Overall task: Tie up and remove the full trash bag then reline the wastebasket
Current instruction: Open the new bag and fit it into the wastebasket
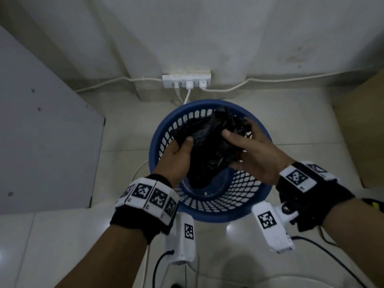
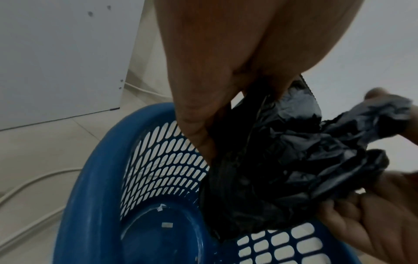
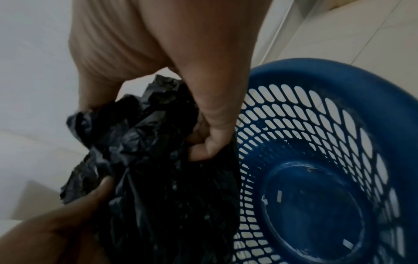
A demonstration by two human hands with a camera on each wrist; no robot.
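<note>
A crumpled black trash bag (image 1: 209, 146) hangs over the blue lattice wastebasket (image 1: 245, 196), its lower end drooping inside. My left hand (image 1: 178, 154) pinches the bag's left side, thumb on top. My right hand (image 1: 249, 148) grips the right side with curled fingers. In the left wrist view the black trash bag (image 2: 282, 160) drapes from my left hand (image 2: 214, 100) into the wastebasket (image 2: 95, 178), whose bottom is bare. In the right wrist view my right hand (image 3: 210, 125) clutches the bag (image 3: 158, 169) beside the wastebasket (image 3: 339, 89).
A white power strip (image 1: 187, 80) with plugs and cords sits against the wall behind the basket. A white panel (image 1: 41, 142) stands at the left, a tan box (image 1: 365, 129) at the right. Cables trail over the tiled floor near my wrists.
</note>
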